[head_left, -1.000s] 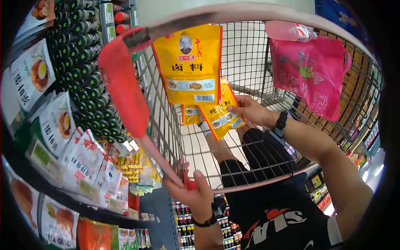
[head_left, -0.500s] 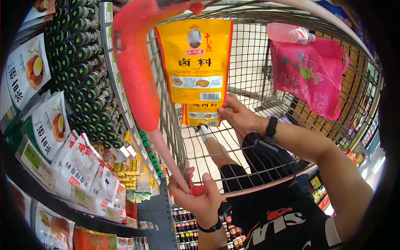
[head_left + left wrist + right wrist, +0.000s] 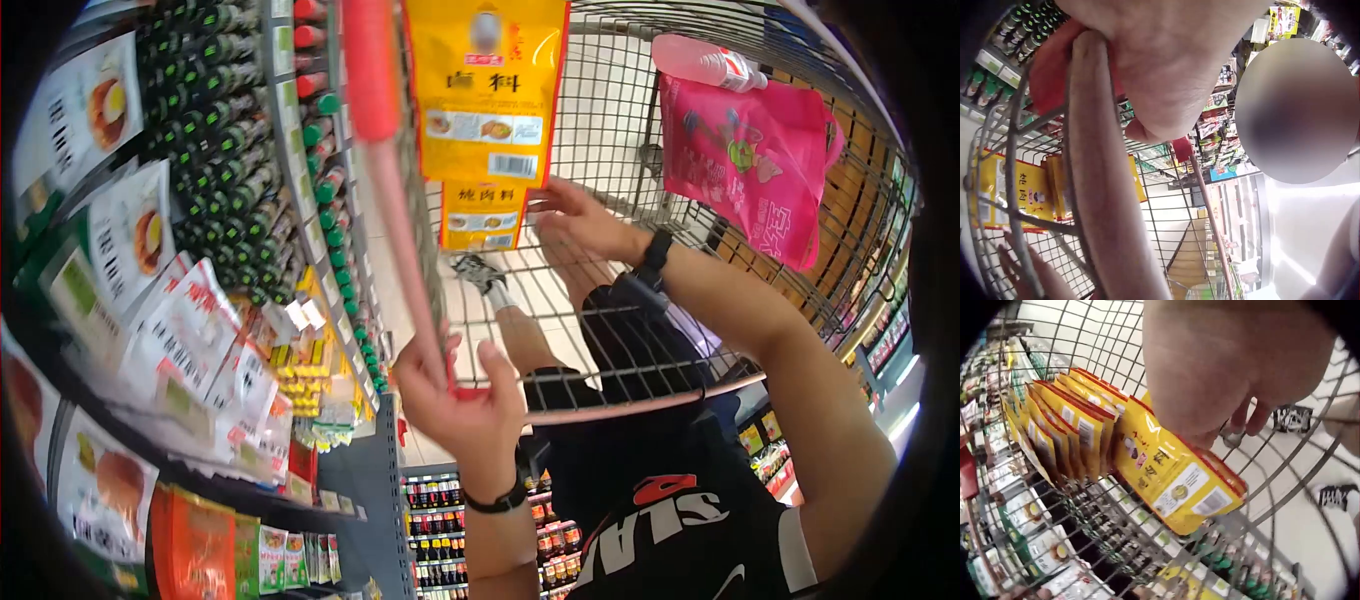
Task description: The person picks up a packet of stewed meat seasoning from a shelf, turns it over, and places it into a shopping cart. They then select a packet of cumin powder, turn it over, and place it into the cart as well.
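Observation:
In the head view, my left hand (image 3: 465, 410) curls round the pink rim of the cart (image 3: 405, 240), by its red corner. Inside, a large yellow packet (image 3: 490, 110) stands in front of a smaller yellow packet (image 3: 480, 215). The fingers of my right hand (image 3: 590, 228) are extended beside the small packet's right edge; whether they touch it, I cannot tell. From the right wrist view, several yellow packets (image 3: 1079, 422) stand in a row, and my right hand (image 3: 1229, 369) hangs over the nearer packet (image 3: 1166, 465), its fingertips partly hidden.
A pink bag (image 3: 740, 160) and a pink bottle (image 3: 705, 62) lie at the cart's right side. Shelves with dark jars (image 3: 215, 150) and white packets (image 3: 185, 330) run along the left. The person's shoe (image 3: 480, 272) shows through the wire mesh.
The right hand held a small packet, which went down among the others behind the large one; its fingers have since loosened. Cart and packets have shifted upward in the head view. The left hand keeps its grip.

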Action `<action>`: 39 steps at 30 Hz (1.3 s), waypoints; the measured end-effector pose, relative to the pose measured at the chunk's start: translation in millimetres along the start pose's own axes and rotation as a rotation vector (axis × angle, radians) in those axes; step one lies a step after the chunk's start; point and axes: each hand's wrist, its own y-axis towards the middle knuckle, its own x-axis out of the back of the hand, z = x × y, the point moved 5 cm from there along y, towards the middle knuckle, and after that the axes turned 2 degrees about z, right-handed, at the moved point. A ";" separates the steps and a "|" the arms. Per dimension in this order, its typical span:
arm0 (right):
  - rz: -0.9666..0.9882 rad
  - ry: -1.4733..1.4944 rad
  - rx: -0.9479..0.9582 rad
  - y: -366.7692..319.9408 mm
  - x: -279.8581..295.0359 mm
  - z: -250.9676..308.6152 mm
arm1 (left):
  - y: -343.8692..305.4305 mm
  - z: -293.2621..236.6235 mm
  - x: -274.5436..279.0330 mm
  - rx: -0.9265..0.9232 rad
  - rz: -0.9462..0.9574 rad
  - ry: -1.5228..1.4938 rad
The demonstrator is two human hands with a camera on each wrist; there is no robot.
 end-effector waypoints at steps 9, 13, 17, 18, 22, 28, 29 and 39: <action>-0.024 -0.224 -0.350 -64.3 51.0 61.1 | 6.1 -18.5 6.3 -0.243 0.012 -0.016; -0.108 -0.673 -0.039 -118.9 80.0 134.5 | -21.4 6.6 33.7 -0.177 0.102 -0.357; -0.191 -0.631 0.341 -184.6 77.9 179.5 | -118.1 54.8 113.9 -0.302 -0.049 -0.056; -0.135 -0.638 0.427 -198.0 74.6 180.4 | -150.9 69.1 129.7 -0.318 -0.048 -0.025; -0.286 -0.827 0.658 -264.3 -51.6 147.7 | -289.8 147.7 191.9 -0.362 -0.011 0.033; 0.565 -0.759 0.538 -373.9 -375.9 55.4 | -504.4 275.6 229.1 -0.123 -0.066 -0.129; 0.656 -0.768 0.531 -394.5 -424.4 52.8 | -531.3 290.4 229.9 -0.127 -0.095 -0.184; 1.163 -0.745 0.984 -616.0 -719.3 131.5 | -648.2 295.8 248.0 -0.124 -0.406 -0.535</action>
